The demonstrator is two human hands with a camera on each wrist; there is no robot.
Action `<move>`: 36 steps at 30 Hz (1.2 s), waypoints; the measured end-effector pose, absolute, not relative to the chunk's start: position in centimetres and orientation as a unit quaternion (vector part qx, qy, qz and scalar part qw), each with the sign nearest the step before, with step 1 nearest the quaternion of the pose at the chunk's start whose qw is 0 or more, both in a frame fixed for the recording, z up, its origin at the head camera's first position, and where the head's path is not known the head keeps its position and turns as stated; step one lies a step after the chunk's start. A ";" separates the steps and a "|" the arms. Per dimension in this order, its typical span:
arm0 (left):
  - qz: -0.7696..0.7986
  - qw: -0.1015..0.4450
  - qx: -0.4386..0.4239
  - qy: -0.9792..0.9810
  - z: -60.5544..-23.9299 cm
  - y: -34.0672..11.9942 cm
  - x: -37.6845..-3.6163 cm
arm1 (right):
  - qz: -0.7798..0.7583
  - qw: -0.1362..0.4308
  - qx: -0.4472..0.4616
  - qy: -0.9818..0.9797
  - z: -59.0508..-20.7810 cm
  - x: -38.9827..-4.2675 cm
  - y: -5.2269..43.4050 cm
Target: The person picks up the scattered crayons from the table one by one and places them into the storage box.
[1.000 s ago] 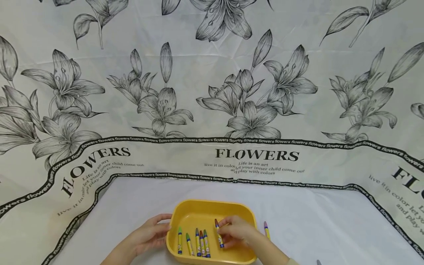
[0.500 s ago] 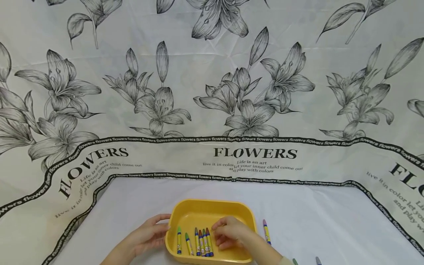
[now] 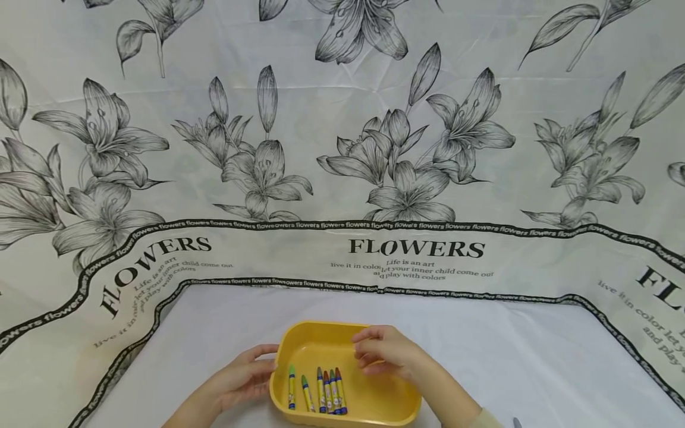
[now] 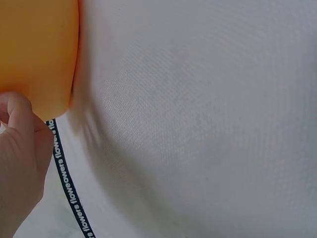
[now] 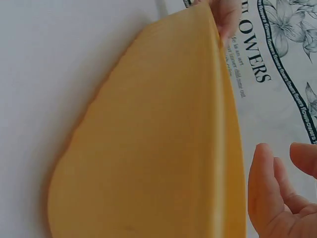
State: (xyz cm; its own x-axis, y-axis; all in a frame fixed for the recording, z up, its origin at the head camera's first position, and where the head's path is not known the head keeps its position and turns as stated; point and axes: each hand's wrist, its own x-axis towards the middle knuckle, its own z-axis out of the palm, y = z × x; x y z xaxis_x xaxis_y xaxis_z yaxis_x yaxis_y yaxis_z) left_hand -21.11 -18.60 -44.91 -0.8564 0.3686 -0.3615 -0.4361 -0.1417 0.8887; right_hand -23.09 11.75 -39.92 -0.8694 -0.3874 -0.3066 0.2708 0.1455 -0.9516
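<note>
Overhead and wrist views of a person seated at a bench covered in plain white cloth (image 3: 225,333). A shallow, rounded-rectangular yellow plastic tray (image 3: 321,339) sat on the cloth between the two hands, at the near edge of the bench.

The left hand (image 3: 243,380) lay against the tray's left wall, thumb at the rim and fingers curled round the outer side, holding the tray; in the left wrist view a finger (image 4: 20,129) pressed the tray's orange-yellow corner (image 4: 37,49). The right hand (image 3: 387,353) hovered above the right half of the tray, just clear of its far rim, fingers loosely bent and spread, gripping nothing; the right wrist view showed its fingers (image 5: 270,193) relaxed and apart beside the tray wall (image 5: 158,148).

Inside the tray, nearer the left hand than the right, lay six paper-wrapped wax crayons side by side, tips pointing away from the person: a green-tipped crayon (image 3: 291,387) closest to the left hand, a second, darker green crayon (image 3: 307,393) just beside it, and then a tight group of four crayons (image 3: 332,391), touching one another, whose rightmost member had a dark red tip. The right hand was near this group but apart from it.

Behind the bench hung a white backdrop printed with black lilies and the word FLOWERS (image 3: 416,248).
</note>
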 end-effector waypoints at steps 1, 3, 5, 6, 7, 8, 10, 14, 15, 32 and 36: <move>0.756 0.264 -0.029 0.598 -44.8 -18.5 -21.1 | -0.657 0.251 -0.042 0.710 -39.5 -23.2 12.1; 0.758 0.260 -0.029 0.598 -44.8 -18.5 -21.1 | -0.668 0.251 -0.045 0.699 -38.7 -23.4 13.0; 0.758 0.258 -0.030 0.599 -44.8 -18.5 -21.0 | -0.682 0.253 -0.050 0.684 -38.2 -23.6 13.8; 0.758 0.257 -0.030 0.599 -44.8 -18.5 -21.0 | -0.689 0.253 -0.053 0.677 -37.9 -23.7 14.2; 0.757 0.256 -0.031 0.600 -44.7 -18.6 -21.0 | -0.696 0.253 -0.054 0.670 -37.7 -23.9 14.5; 0.756 0.256 -0.031 0.601 -44.7 -18.7 -21.0 | -0.701 0.253 -0.055 0.665 -37.5 -24.0 14.8; 0.755 0.256 -0.031 0.603 -44.6 -18.9 -21.1 | -0.707 0.249 -0.055 0.659 -37.2 -24.3 15.4; 0.755 0.253 -0.030 0.605 -44.4 -19.1 -21.1 | -0.715 0.241 -0.050 0.654 -37.0 -24.7 16.9; 0.754 0.251 -0.031 0.606 -44.4 -19.0 -21.1 | -0.716 0.241 -0.050 0.653 -37.0 -24.8 17.3; 0.750 0.259 -0.044 0.607 -44.8 -18.3 -21.3 | -0.684 0.241 0.021 0.688 -39.5 -24.4 23.7; 0.753 0.257 -0.043 0.604 -44.9 -18.4 -21.2 | -0.665 0.243 0.034 0.705 -40.5 -23.9 24.4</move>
